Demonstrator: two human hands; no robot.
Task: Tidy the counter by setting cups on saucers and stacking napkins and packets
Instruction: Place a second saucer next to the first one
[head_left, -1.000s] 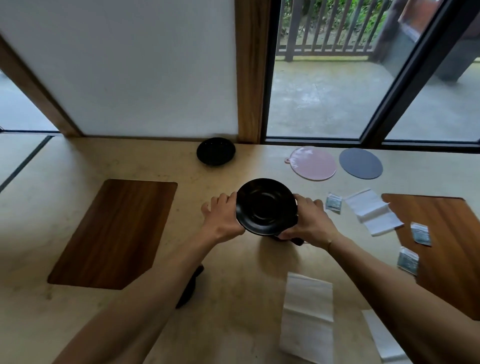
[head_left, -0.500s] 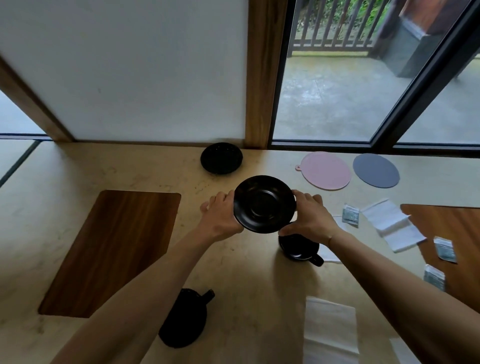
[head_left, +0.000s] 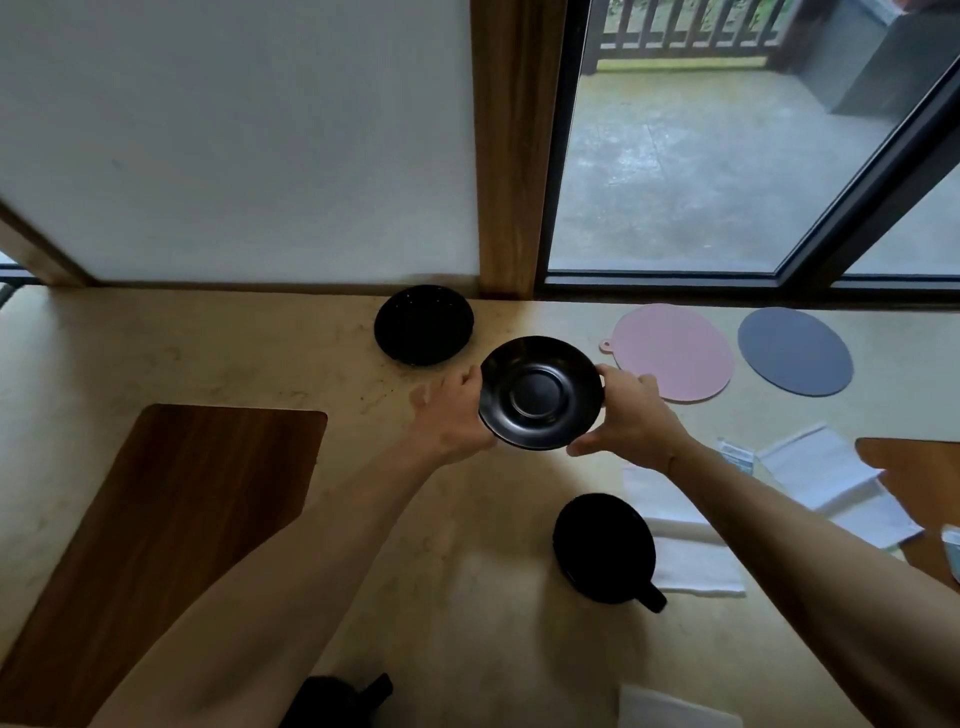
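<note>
At the near edge of the counter (head_left: 218, 364), a black cup (head_left: 332, 701) sits between my forearms, its handle pointing up and right; only part of it shows. A white napkin (head_left: 670, 709) lies at the bottom edge to the right.

Farther in, a second black cup (head_left: 602, 548) stands on the counter under my right forearm, handle toward the near right. It sits just beside another napkin (head_left: 691, 566), possibly overlapping its edge. More folded napkins (head_left: 821, 473) lie to the right, with a small packet (head_left: 736, 457) at their left edge and another packet (head_left: 951, 545) at the right frame edge. A wooden placemat (head_left: 171, 509) lies to the left; a second placemat (head_left: 914, 467) is partly visible on the right.

In the middle, I hold a black saucer (head_left: 541, 392) above the counter with both hands. My left hand (head_left: 452, 410) grips its left rim, fingers curled under and thumb at the edge. My right hand (head_left: 631, 415) grips the right rim the same way. The saucer faces up, tilted slightly toward me.

Beyond it, a second black saucer (head_left: 423, 325) rests on the counter near the wall. A pink round mat (head_left: 680, 351) and a grey round mat (head_left: 795, 351) lie side by side, apart, below the window (head_left: 727, 156)
</note>
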